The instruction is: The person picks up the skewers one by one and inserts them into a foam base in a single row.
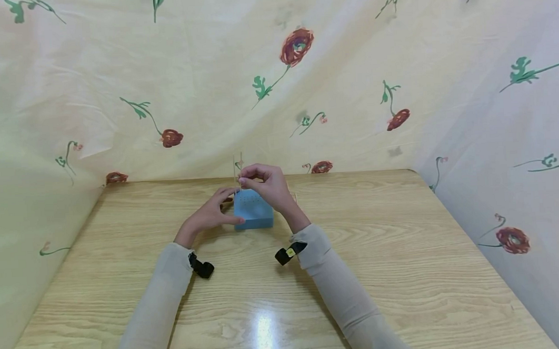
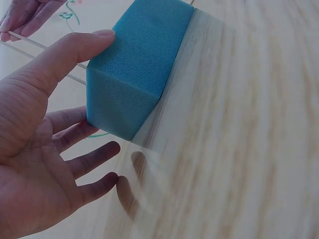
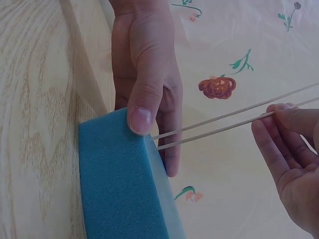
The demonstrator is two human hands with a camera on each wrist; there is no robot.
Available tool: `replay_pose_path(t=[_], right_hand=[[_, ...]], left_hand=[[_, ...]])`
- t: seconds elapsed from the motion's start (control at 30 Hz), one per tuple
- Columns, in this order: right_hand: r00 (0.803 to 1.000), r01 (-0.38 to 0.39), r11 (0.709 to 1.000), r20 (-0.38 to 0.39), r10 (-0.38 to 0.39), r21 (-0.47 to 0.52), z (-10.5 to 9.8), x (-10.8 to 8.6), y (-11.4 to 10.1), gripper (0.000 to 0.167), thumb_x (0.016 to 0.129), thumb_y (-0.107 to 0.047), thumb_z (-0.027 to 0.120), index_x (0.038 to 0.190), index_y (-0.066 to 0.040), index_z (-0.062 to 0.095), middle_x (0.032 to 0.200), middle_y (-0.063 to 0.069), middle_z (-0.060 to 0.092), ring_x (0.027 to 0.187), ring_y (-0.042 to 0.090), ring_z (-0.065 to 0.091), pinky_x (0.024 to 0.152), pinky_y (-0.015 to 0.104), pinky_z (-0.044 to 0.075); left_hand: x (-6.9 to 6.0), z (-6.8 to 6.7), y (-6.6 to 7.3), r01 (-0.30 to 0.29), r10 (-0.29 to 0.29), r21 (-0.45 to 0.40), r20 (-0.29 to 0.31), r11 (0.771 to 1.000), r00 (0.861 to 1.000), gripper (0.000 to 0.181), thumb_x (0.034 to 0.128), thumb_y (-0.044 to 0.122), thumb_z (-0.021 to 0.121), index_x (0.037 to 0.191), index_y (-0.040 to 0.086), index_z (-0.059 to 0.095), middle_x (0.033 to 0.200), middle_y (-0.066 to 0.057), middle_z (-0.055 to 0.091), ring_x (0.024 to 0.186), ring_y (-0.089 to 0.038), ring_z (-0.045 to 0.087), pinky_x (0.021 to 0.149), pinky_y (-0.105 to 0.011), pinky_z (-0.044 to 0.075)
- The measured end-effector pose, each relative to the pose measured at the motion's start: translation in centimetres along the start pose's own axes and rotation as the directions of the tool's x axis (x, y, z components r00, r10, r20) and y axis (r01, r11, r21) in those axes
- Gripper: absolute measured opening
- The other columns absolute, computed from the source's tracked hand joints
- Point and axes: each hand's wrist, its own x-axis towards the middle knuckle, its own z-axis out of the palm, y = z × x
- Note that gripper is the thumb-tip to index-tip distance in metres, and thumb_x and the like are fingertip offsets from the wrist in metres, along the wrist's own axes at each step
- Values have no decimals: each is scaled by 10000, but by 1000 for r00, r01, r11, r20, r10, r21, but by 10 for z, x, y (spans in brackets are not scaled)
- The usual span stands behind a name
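Note:
A blue foam block (image 1: 253, 210) with small holes in its top sits on the wooden table. Two thin sticks (image 3: 214, 119) stand in it near its left back corner. The left hand (image 1: 209, 212) holds the block's left side, its thumb on the front edge and a finger behind; in the left wrist view this hand (image 2: 45, 124) has its other fingers spread beside the foam (image 2: 134, 55). Above the block, the right hand (image 1: 269, 185) pinches one stick between thumb and fingertips, as the right wrist view shows too at the hand (image 3: 294, 159).
The wooden table (image 1: 383, 253) reaches back to a cream cloth (image 1: 208, 83) with red flowers. Behind the right wrist, a short piece of thin stick (image 1: 296, 198) shows. Black wrist cameras (image 1: 202, 268) are strapped over both light sleeves.

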Motion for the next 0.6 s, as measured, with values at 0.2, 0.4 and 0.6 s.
replay_pose_path(t=[0.2,0.4,0.6], right_hand=[[1000,12,1000,-3,-12,-10,1,0,1,113,950,-19,702,1022,62,734,1016,238,728,833,86,704,802,353,631],[1000,-3,1000,-10,3,-31,2,-2,1,121,950,-41,710,1029,44,742,1002,209,736,829,107,708,814,440,629],[1000,-7,1000,-13,6,-24,3,-3,0,138,948,-41,713,1037,61,739,1005,245,728,837,194,714,839,566,598]], left_hand=[[-1,0,1,7,-7,-3,2,1000,1000,914,888,224,817,1621,133,279,1646,-170,200,1499,-443,286,1208,-601,299],[-3,0,2,3,-3,-7,5,1000,1000,914,890,208,815,1623,129,275,1644,-171,199,1499,-439,287,1214,-591,295],[-4,0,2,-3,3,-3,6,1000,1000,912,892,203,812,1624,127,273,1637,-176,207,1497,-440,288,1210,-594,299]])
